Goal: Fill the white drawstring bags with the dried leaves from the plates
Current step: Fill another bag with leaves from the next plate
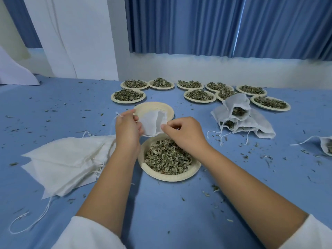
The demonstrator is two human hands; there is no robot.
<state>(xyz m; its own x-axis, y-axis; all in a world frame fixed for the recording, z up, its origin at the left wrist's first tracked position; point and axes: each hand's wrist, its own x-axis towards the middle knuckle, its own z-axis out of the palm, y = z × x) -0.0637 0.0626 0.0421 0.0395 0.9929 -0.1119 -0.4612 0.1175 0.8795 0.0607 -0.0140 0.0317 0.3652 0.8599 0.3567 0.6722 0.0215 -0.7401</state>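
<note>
We are holding a bag (151, 123) between our left hand (127, 126) and right hand (185, 132), just above the near plate (168, 177) of leaves (167, 157). A second plate (154, 106) is sitting behind it. Flat bags (62, 162) are lying stacked on the left, filled bags (239, 115) on the right, and heaped plates (199, 95) are lining the table (161, 212) farther back.
</note>
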